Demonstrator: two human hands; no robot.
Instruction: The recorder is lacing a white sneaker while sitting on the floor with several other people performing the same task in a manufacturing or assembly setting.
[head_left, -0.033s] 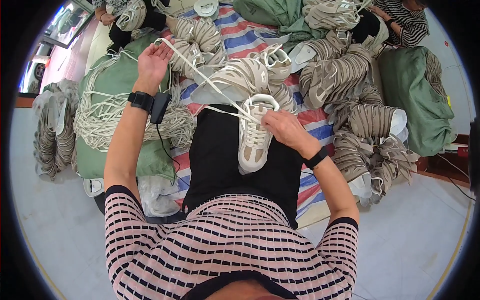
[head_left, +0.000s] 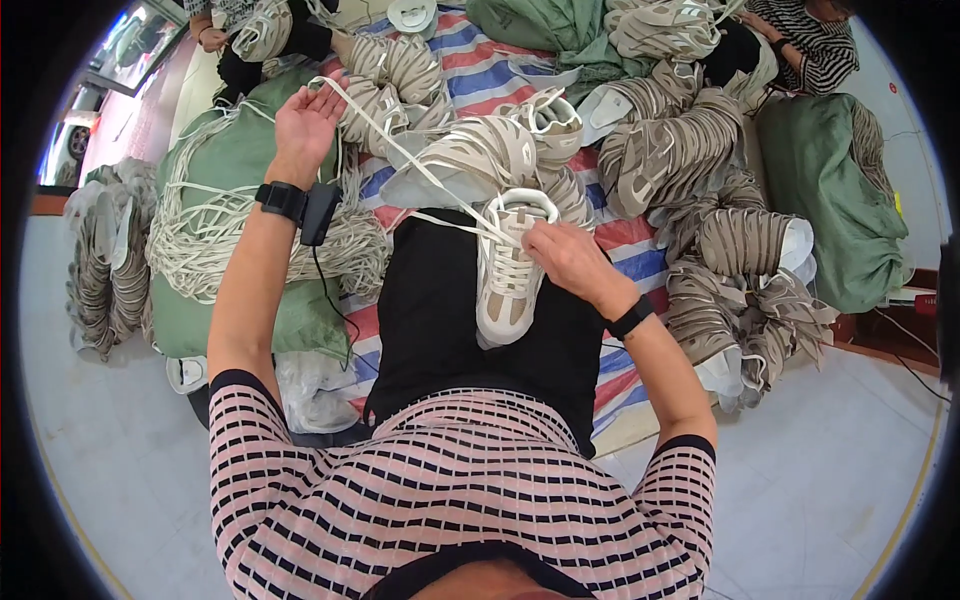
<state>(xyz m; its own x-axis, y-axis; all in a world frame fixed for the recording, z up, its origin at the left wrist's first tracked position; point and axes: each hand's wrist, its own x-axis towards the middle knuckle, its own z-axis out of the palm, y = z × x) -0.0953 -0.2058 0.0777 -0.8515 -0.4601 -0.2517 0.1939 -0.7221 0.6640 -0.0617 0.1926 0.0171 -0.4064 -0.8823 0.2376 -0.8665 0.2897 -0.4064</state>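
A beige and white sneaker [head_left: 507, 290] rests on my black-clothed lap, its toe toward me and cream laces crossing its front. My left hand [head_left: 308, 125] is raised at the upper left, palm up, fingers closed on a cream shoelace [head_left: 400, 147]. That lace stretches straight from the hand down to the sneaker's upper eyelets. Another loose lace length [head_left: 447, 222] extends left from the shoe. My right hand [head_left: 572, 262] pinches the sneaker's right side near the top eyelets; its fingertips partly hide what lies beneath them.
A green sack [head_left: 225, 150] draped with a heap of cream laces [head_left: 215, 245] stands at left. Stacked shoe uppers [head_left: 675, 150] lie on a striped sheet [head_left: 483, 55] ahead and right. Another green sack [head_left: 830, 210] is far right. Two other people sit at the far corners.
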